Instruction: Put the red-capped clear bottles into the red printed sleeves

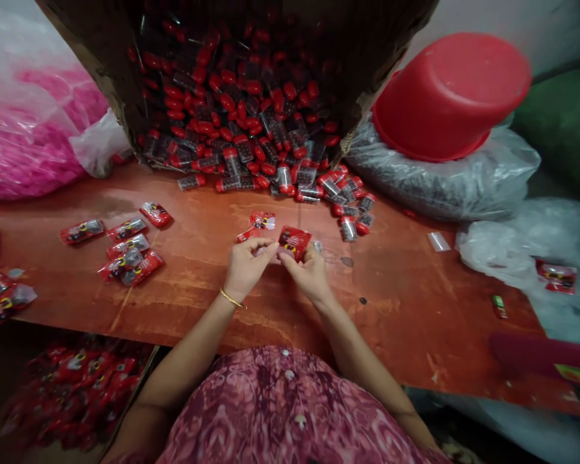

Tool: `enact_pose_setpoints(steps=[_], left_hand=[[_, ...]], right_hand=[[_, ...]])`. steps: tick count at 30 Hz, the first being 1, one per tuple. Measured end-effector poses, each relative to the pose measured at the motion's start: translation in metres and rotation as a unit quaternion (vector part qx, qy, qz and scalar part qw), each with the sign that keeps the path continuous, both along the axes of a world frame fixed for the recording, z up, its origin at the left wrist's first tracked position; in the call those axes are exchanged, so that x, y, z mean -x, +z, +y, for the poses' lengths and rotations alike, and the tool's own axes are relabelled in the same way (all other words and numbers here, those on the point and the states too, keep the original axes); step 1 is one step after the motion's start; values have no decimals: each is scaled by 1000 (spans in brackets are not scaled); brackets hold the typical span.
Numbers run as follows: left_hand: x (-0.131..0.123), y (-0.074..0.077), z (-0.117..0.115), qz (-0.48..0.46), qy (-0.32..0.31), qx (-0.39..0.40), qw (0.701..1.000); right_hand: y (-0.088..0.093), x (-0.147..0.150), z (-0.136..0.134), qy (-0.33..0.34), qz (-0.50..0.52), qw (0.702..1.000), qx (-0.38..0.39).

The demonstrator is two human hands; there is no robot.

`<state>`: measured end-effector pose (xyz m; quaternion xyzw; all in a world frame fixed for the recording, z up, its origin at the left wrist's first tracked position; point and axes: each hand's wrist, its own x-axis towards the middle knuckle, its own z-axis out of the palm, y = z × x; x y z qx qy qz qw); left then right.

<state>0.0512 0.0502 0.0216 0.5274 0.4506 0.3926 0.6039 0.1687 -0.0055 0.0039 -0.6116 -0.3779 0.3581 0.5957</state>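
Observation:
My right hand (312, 274) holds a small red printed packet (296, 241) above the wooden table, thumb in front and fingers behind. At the packet's left edge, the thumb and fingertips of my left hand (245, 267) are pinched together. Whether a thin piece of clear plastic is also between the fingers is too small to tell. Just beyond my left hand lie red printed sleeves (262, 220) on the wood. To the left rests a loose group of red packets with small clear containers in them (128, 247).
A tipped cardboard box (386, 71) spills many small clear containers with red caps (232, 161) onto the table (396, 290). An upturned red tub (454, 96) stands on a filled plastic bag (430, 183). Pink goods fill a bag (33, 135) at left. Below, another box holds red packets (77, 393).

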Motion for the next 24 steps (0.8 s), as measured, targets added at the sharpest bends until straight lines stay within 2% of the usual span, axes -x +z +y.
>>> enact_pose_setpoints(steps=[2, 4, 7, 10, 13, 18, 24], left_hand=[[-2, 1, -2, -72, 1, 70, 995], [-2, 2, -5, -124, -30, 105, 986], [1, 3, -11, -96, -80, 76, 989], [4, 1, -15, -51, -45, 39, 997], [3, -4, -20, -72, -5, 52, 996], [-2, -7, -32, -136, -4, 143, 980], [4, 2, -30, -126, -9, 246, 961]], right_hand=[[2, 6, -3, 0, 60, 998, 0], [3, 9, -6, 23, 98, 995, 6], [4, 12, -11, 84, 120, 989, 19], [5, 13, -16, 108, 118, 987, 31], [4, 14, -20, 72, 102, 992, 37], [1, 15, -22, 35, 47, 998, 22], [-4, 20, -24, 81, -11, 997, 7]])
